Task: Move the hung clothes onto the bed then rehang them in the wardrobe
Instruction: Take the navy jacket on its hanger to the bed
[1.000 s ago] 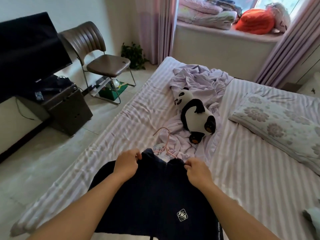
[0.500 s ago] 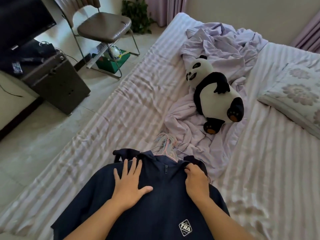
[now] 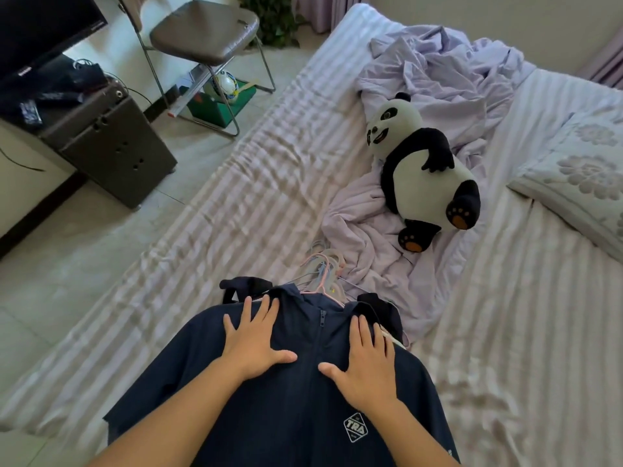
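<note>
Head view shows my two hands flat on the dark navy jacket (image 3: 286,409), which lies on the striped bed (image 3: 256,183). My left hand (image 3: 254,343) is spread, fingers straight, and it presses on the cloth just left of the zipper. My right hand (image 3: 365,360) is also spread and presses just right of the zipper, above the white logo. The jacket's collar is just beyond my fingertips, and a bunch of pastel hangers (image 3: 322,269) sticks out from it. The panda toy (image 3: 421,173) lies further away on the crumpled lilac sheet (image 3: 435,69).
</note>
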Demonstrator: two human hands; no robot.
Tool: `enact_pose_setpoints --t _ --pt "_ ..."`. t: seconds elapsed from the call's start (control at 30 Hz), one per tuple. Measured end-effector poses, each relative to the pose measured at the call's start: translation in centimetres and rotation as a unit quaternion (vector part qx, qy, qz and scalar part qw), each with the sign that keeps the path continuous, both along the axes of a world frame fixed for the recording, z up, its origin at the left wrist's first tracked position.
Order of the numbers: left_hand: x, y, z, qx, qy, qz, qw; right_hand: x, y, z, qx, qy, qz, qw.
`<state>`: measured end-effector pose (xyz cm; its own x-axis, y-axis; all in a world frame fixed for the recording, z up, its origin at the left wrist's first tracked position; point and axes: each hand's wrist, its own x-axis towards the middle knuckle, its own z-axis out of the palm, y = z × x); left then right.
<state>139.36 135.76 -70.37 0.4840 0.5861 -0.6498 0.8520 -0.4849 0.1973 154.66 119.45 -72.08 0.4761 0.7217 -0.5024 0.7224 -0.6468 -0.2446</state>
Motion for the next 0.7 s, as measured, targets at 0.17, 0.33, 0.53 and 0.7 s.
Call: enact_pose_setpoints --t 0.17,0.33,0.53,0.7 --pt "-0.4 -0.1 4.0 -0.032 -0.054 0.031 0.998 0.2 1.1 4.3 -0.043 0.031 0.001 0.999" --pt "-2.6 -1.7 10.7 -0.029 -0.120 0.059 0.991 -1.4 2.1 10.5 0.005 0.035 0.043 0.998" --pt "-8.6 -4.0 19.6 0.017 -0.130 0.094 0.987 -6.8 2.8 21.5 0.017 0.046 0.171 0.984" --pt "-16.3 -6.3 26.9 0.078 -0.102 0.115 0.985 -13.0 2.5 29.5 0.041 0.038 0.264 0.963"
